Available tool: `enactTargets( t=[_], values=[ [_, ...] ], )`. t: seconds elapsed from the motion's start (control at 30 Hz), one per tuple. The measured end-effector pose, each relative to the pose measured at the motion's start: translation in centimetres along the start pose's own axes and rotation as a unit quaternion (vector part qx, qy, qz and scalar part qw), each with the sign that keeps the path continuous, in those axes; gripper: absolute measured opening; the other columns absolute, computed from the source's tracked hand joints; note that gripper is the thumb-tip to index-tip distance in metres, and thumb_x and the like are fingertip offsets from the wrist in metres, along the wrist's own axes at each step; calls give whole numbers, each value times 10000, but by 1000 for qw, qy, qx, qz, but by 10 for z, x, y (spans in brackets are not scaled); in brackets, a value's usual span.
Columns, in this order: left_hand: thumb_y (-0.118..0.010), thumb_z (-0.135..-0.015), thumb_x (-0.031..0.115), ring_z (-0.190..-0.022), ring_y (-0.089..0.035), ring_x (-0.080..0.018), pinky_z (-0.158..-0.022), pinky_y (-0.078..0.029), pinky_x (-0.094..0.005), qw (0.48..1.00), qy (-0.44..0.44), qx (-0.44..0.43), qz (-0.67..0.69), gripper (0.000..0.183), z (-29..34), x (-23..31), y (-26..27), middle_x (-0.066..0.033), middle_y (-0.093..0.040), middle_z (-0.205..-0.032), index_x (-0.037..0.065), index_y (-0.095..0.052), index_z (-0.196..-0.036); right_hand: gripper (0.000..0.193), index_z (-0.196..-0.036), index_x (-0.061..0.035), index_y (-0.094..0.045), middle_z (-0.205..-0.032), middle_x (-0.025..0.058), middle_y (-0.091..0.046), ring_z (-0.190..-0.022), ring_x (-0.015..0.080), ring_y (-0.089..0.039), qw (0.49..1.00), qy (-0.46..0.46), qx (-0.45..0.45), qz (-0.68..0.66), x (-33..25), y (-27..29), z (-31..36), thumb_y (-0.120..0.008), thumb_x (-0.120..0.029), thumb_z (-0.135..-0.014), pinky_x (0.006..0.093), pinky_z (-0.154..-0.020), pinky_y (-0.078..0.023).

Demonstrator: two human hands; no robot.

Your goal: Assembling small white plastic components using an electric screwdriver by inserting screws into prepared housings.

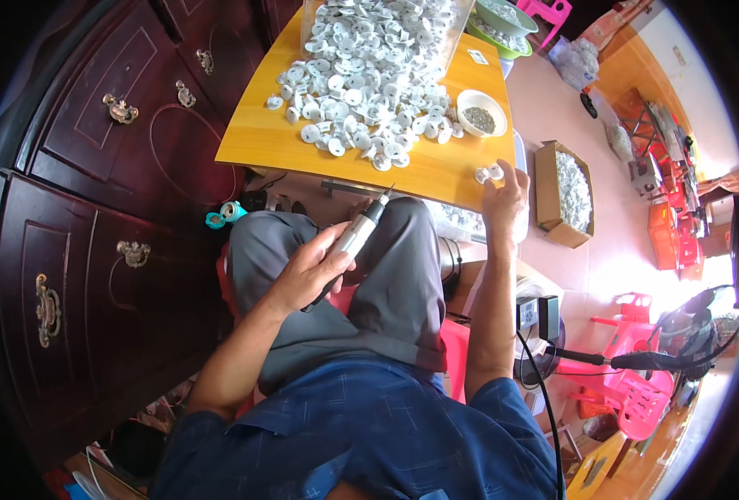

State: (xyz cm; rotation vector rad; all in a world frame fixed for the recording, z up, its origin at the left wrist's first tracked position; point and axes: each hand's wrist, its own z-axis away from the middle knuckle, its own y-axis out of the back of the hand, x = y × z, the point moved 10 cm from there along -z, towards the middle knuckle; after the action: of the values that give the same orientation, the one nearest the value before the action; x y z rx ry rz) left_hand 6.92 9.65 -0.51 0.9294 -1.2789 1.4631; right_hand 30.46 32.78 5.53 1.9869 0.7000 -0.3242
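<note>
My left hand (318,265) is wrapped round a silver and black electric screwdriver (358,232) above my lap. Its thin bit points up toward the near edge of the wooden table. Over that table's right front corner, my right hand (507,200) pinches small white round plastic parts (482,175) between thumb and fingers. How many it grips is partly hidden by the fingers. A heap of similar white parts (353,96) covers the middle and back of the tabletop. Just beyond my right hand stands a white bowl (498,107) of small metal pieces, probably screws.
A clear bin (459,42) lies behind the heap, with green basins (505,18) beyond. To the right, a cardboard box (548,196) of white parts sits on the floor. Dark drawers (78,108) line the left. Pink stools (636,392) and a black cable (546,392) are at right.
</note>
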Motion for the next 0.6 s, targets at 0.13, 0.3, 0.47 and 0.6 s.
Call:
enactTargets(
  t=[0.13, 0.3, 0.47, 0.6],
  values=[
    [-550, -1002, 319, -647, -547, -79, -584, -464, -224, 1000, -3, -1, 5, 564, -1, 1, -1, -63, -586, -922, 2, -387, -1438, 256, -1088, -108, -695, -1070, 135, -662, -864, 298, -673, 999, 34, 18, 1, 0, 7, -17, -681, -139, -834, 386, -783, -530],
    [-545, -1000, 279, -637, -549, -80, -573, -466, -228, 1000, -3, 8, -14, 546, 0, 1, 3, -60, -588, -907, 6, -381, -1443, 179, -977, -99, -724, -915, 116, -722, -855, 298, -691, 995, 82, -54, 30, -32, -16, -76, -648, -163, -828, 387, -773, -533],
    [-537, -989, 230, -621, -545, -76, -540, -463, -226, 1000, 2, 1, -11, 534, -3, 0, 1, -60, -591, -909, 22, -372, -1452, 210, -956, -121, -739, -941, 133, -725, -901, 309, -696, 965, 84, -183, 170, -26, -81, -132, -667, -229, -791, 413, -790, -540],
    [-538, -998, 288, -623, -524, -53, -537, -453, -192, 1000, 6, 1, -3, 577, -1, -1, 1, -59, -565, -952, 31, -342, -1477, 229, -926, -146, -750, -956, 123, -732, -921, 302, -697, 933, 69, -284, 212, -21, -118, -140, -694, -299, -766, 407, -800, -544]
  ],
)
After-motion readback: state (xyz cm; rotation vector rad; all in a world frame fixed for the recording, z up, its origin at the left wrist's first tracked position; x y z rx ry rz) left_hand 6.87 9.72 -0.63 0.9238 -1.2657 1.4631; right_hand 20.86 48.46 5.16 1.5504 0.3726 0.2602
